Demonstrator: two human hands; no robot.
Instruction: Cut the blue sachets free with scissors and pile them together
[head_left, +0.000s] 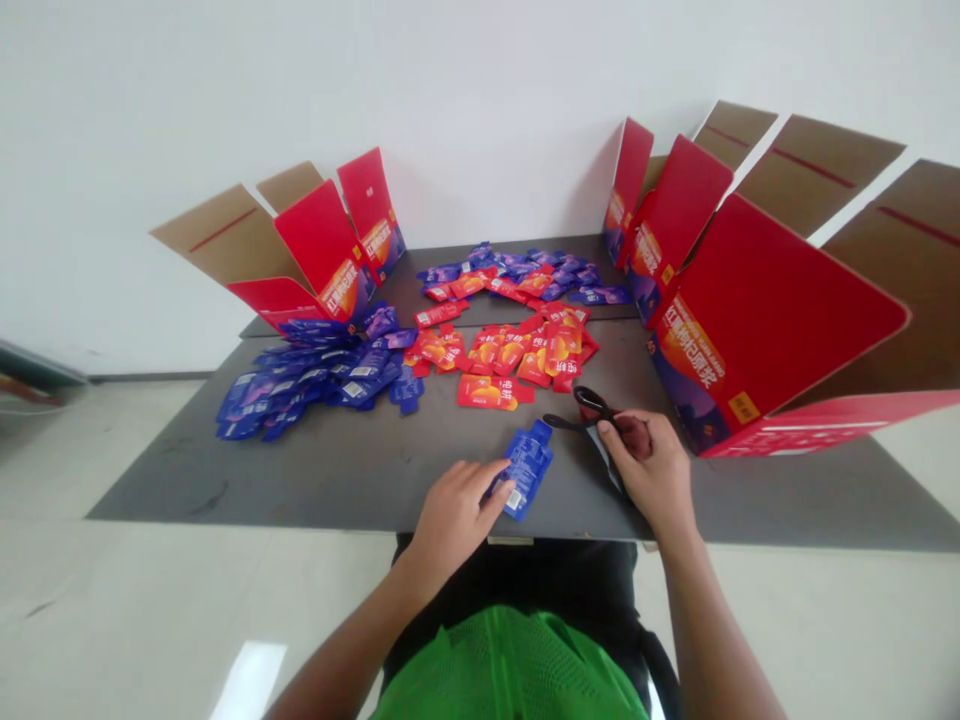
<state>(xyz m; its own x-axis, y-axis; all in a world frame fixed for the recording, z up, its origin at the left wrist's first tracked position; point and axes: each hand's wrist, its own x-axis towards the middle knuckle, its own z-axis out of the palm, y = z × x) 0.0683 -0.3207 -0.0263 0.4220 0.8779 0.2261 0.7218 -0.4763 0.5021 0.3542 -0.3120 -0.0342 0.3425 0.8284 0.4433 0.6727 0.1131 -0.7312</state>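
Note:
My left hand (pixel 454 515) lies at the table's front edge, its fingers and thumb pressed on a blue sachet (pixel 527 468). My right hand (pixel 646 470) is a short way to the right and grips black-handled scissors (pixel 591 408), whose blades point left. A dark strip (pixel 609 462) hangs below the scissors by my right palm; I cannot tell what it is. A reddish piece (pixel 634 436) shows in that palm, partly hidden by my fingers.
The dark grey table (pixel 225 490) holds a heap of blue sachets (pixel 292 382), a heap of red-orange sachets (pixel 517 358) and a mixed back row (pixel 517 275). Open red cartons (pixel 757 320) stand at right, with others (pixel 319 255) at left.

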